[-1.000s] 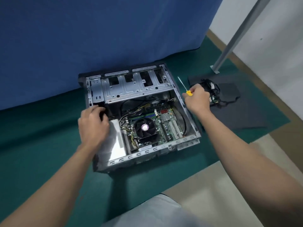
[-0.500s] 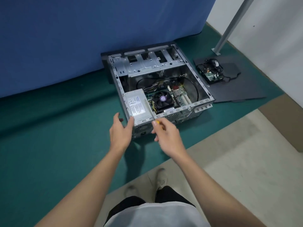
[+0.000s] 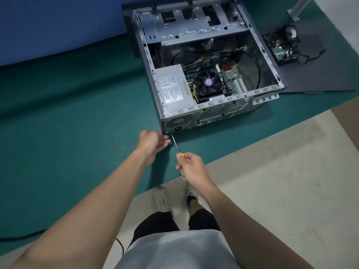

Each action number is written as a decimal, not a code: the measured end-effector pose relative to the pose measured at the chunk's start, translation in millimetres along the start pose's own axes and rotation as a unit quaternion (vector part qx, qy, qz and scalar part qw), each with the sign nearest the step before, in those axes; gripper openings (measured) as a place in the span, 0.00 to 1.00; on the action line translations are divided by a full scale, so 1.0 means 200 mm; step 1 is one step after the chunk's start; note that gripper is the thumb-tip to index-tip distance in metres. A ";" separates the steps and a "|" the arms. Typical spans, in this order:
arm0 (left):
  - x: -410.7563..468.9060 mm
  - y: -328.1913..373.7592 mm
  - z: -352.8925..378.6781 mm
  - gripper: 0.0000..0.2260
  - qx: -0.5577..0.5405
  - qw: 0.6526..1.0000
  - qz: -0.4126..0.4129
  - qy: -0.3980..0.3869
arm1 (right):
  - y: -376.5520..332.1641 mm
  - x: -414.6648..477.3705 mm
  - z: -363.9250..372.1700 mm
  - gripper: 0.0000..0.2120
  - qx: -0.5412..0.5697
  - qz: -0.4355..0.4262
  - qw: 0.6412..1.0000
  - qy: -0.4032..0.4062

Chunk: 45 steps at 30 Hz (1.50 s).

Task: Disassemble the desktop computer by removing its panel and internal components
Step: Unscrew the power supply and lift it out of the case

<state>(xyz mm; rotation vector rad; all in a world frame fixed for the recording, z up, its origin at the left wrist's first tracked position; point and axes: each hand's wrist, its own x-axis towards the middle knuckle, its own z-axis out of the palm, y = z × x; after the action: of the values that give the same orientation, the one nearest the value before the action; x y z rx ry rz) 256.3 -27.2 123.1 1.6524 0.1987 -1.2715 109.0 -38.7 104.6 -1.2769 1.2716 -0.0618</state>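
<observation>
The open desktop case (image 3: 258,92) lies on its side on a green mat, panel off. Inside sit a grey power supply (image 3: 174,88), a black CPU fan (image 3: 208,83) and the green motherboard (image 3: 232,78). My right hand (image 3: 191,166) grips a yellow-handled screwdriver (image 3: 175,145) whose tip points at the case's near-left bottom corner. My left hand (image 3: 150,141) sits just left of the shaft, fingers curled beside that corner; whether they pinch the shaft or a screw is hidden.
The dark removed side panel (image 3: 314,74) lies right of the case with a removed component and its black cables (image 3: 281,47) on it. A blue curtain (image 3: 58,26) hangs behind. A metal pole foot (image 3: 295,14) stands far right. A black cable (image 3: 21,236) crosses the lower-left mat.
I have stood back from the case. Both hands left the case interior and came down to its near-left bottom corner, the screwdriver now pointing at that corner.
</observation>
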 end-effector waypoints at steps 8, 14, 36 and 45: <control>0.09 -0.05 0.01 0.11 -0.006 0.997 -0.075 -0.024 | 0.04 0.06 0.03 0.14 0.131 0.048 0.990 -0.033; 0.11 -0.07 0.03 0.08 -0.085 0.990 -0.100 -0.059 | 0.03 0.07 0.03 0.12 0.151 0.064 0.984 -0.070; 0.14 -0.14 0.03 0.10 -0.159 0.983 -0.083 -0.049 | 0.07 0.12 0.04 0.11 0.235 0.100 0.959 -0.118; 0.13 -0.14 0.02 0.10 -0.167 0.980 -0.093 -0.047 | 0.09 0.14 0.02 0.12 0.411 0.167 0.873 -0.204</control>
<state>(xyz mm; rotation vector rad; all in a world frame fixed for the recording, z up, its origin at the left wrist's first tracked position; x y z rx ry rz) 247.1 -28.6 86.1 1.3056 0.4914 -1.3690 112.9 -47.4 72.8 -0.2966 0.9100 -0.0714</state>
